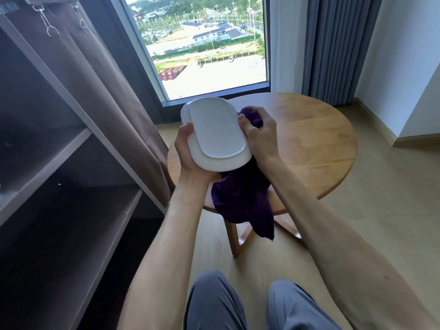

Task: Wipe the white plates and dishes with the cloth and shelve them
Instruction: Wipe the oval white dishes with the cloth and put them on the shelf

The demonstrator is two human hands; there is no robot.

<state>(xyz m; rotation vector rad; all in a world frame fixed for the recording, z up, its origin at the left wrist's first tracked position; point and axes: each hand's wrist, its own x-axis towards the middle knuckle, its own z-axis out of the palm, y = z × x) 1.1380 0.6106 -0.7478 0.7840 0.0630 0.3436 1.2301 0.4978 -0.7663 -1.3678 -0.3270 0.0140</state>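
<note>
A white oval dish (214, 132) is held up in front of me with its underside facing me, above the round wooden table (309, 139). My left hand (188, 153) grips the dish's lower left edge, thumb on the rim. My right hand (258, 134) grips a bunched purple cloth (242, 198) against the dish's right edge. The rest of the cloth hangs down below the dish, past the table's front edge.
A brown fabric shelf unit (71, 148) with open shelves stands at the left, its curtain drawn aside. A window is behind the table, grey curtains at the right. My knees show at the bottom over light wooden floor.
</note>
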